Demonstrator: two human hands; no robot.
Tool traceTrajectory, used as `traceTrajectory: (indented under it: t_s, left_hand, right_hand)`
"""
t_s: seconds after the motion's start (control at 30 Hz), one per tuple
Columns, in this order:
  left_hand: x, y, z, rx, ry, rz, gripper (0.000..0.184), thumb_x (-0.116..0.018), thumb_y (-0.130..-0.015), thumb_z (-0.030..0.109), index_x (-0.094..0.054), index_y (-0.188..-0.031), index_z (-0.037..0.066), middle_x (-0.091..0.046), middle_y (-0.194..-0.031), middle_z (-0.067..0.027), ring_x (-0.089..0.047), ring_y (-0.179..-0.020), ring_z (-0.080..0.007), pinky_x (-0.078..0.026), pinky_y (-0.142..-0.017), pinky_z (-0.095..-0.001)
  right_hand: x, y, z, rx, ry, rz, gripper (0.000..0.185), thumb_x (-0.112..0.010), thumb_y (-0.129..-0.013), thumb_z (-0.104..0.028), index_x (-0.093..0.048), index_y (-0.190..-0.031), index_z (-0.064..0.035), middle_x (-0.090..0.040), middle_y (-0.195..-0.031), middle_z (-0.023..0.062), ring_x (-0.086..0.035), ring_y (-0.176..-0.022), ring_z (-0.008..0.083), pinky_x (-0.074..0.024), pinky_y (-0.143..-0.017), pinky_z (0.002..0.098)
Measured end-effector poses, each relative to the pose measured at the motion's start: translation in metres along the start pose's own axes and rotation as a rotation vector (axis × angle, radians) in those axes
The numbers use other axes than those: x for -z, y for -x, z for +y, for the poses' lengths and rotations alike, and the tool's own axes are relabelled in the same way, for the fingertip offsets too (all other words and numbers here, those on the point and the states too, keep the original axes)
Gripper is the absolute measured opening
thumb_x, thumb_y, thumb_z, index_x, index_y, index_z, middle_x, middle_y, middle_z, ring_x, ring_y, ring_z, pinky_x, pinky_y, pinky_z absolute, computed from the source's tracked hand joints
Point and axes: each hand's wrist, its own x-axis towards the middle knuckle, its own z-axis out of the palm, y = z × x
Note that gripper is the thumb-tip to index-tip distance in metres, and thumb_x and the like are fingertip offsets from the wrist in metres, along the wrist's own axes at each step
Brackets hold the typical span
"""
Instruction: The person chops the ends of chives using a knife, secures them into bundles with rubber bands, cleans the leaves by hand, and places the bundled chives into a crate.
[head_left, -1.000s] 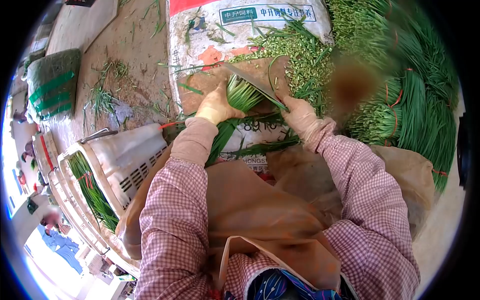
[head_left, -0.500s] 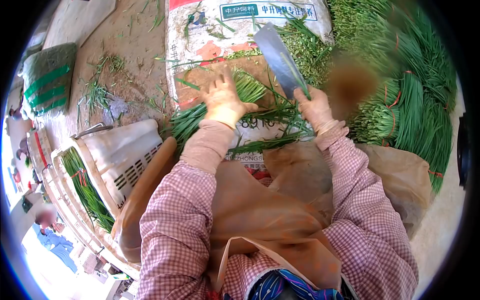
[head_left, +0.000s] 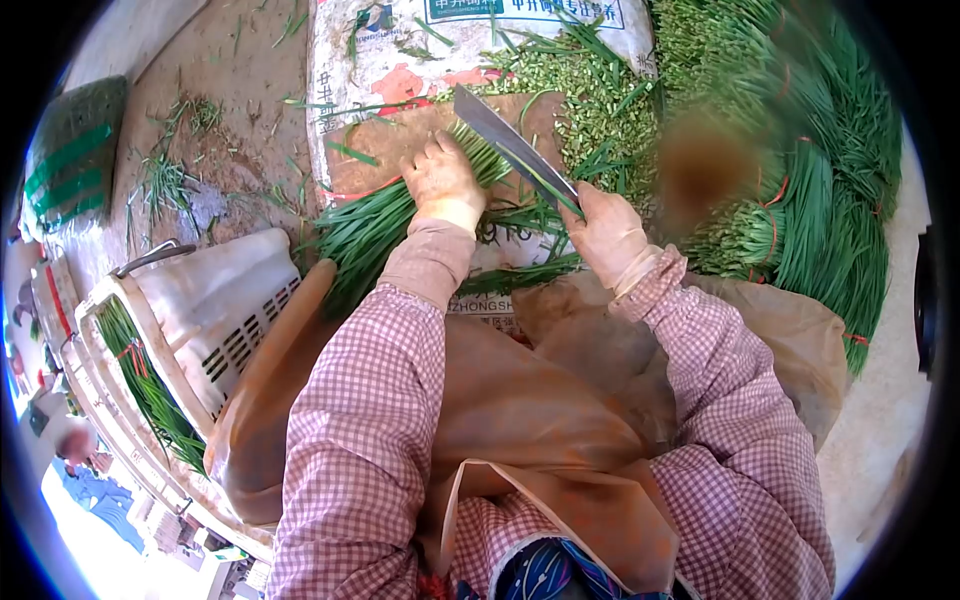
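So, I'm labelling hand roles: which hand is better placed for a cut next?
Probably the right hand: it holds the knife beside the green stalks, while the left hand lies over them.

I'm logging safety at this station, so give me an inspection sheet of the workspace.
Surface: brown board on a white printed sack.
Job's things: green bunch, stalk ends over the board; knife, blade close to those ends, contact unclear.
Clutter: chopped stalk pieces heaped right of the board; green scraps on the floor at left.
Grip: left hand over the bunch, thumb hidden; right hand closed on the knife, handle mostly covered.
Cables: nothing seen.
Surroundings: banded green bundles at right; slotted crate at left; a person in blue in the background.
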Motion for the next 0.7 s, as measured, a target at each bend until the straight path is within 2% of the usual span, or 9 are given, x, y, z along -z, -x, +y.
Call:
traceTrajectory:
  t_s: [0.07, 0.2, 0.3, 0.37, 0.5, 0.6, 0.7]
  left_hand:
    - [0.007, -0.004, 0.001, -0.005, -0.021, -0.105, 0.097, -0.086, -0.058, 0.046, -0.042, -0.130, -0.001, -0.059, -0.120, -0.0186, -0.056, -0.115, -0.0336, -0.040, -0.100, -0.0453]
    - [0.002, -0.006, 0.000, -0.017, -0.033, -0.090, 0.090, -0.085, -0.060, 0.045, -0.045, -0.127, 0.000, -0.060, -0.118, -0.0173, -0.057, -0.114, -0.0327, -0.044, -0.097, -0.0434]
    - [0.003, -0.005, 0.000, -0.004, -0.052, -0.155, 0.086, -0.085, -0.062, 0.044, -0.047, -0.126, 0.001, -0.060, -0.117, -0.0160, -0.058, -0.112, -0.0323, -0.045, -0.095, -0.0439]
    - [0.009, -0.003, 0.004, -0.013, -0.001, -0.106, 0.067, -0.082, -0.067, 0.032, -0.051, -0.118, 0.002, -0.061, -0.113, -0.0143, -0.060, -0.107, -0.0305, -0.045, -0.091, -0.0446]
    - [0.001, -0.004, 0.005, -0.005, -0.014, -0.037, 0.062, -0.081, -0.068, 0.030, -0.052, -0.115, 0.003, -0.061, -0.112, -0.0145, -0.060, -0.107, -0.0313, -0.045, -0.091, -0.0449]
    - [0.002, -0.005, 0.005, 0.008, -0.007, -0.066, 0.062, -0.081, -0.067, 0.030, -0.053, -0.115, 0.004, -0.062, -0.111, -0.0140, -0.060, -0.106, -0.0315, -0.045, -0.091, -0.0444]
    - [-0.006, -0.006, 0.004, 0.012, -0.052, -0.049, 0.063, -0.081, -0.064, 0.030, -0.054, -0.114, 0.004, -0.062, -0.110, -0.0134, -0.061, -0.105, -0.0301, -0.045, -0.092, -0.0432]
  right_hand:
    - [-0.002, -0.004, 0.002, -0.003, 0.064, -0.048, 0.024, -0.061, -0.089, -0.025, -0.057, -0.088, -0.0017, -0.063, -0.075, 0.0235, -0.062, -0.073, 0.0429, -0.0500, -0.065, 0.0520]
    - [0.015, -0.020, -0.004, -0.064, 0.026, -0.175, 0.025, -0.060, -0.089, -0.026, -0.060, -0.088, -0.0010, -0.065, -0.079, 0.0238, -0.063, -0.077, 0.0427, -0.0511, -0.068, 0.0509]
    - [0.007, -0.031, -0.011, -0.097, 0.045, -0.241, 0.027, -0.059, -0.090, -0.027, -0.064, -0.091, -0.0004, -0.066, -0.083, 0.0232, -0.065, -0.082, 0.0415, -0.0523, -0.073, 0.0487]
    - [-0.005, -0.045, -0.020, -0.168, 0.100, -0.285, 0.030, -0.058, -0.090, -0.029, -0.066, -0.097, -0.0003, -0.068, -0.088, 0.0224, -0.066, -0.086, 0.0398, -0.0528, -0.078, 0.0470]
    - [-0.024, -0.076, -0.036, -0.194, 0.104, -0.320, 0.032, -0.057, -0.091, -0.030, -0.067, -0.101, -0.0009, -0.069, -0.095, 0.0219, -0.066, -0.092, 0.0369, -0.0527, -0.083, 0.0445]
    - [-0.018, -0.088, -0.039, -0.131, 0.136, -0.340, 0.031, -0.056, -0.092, -0.027, -0.067, -0.105, -0.0018, -0.069, -0.100, 0.0214, -0.066, -0.096, 0.0352, -0.0524, -0.087, 0.0419]
    - [-0.001, -0.070, -0.035, -0.297, 0.078, -0.467, 0.029, -0.057, -0.090, -0.022, -0.067, -0.108, -0.0013, -0.069, -0.099, 0.0210, -0.067, -0.095, 0.0363, -0.0523, -0.088, 0.0437]
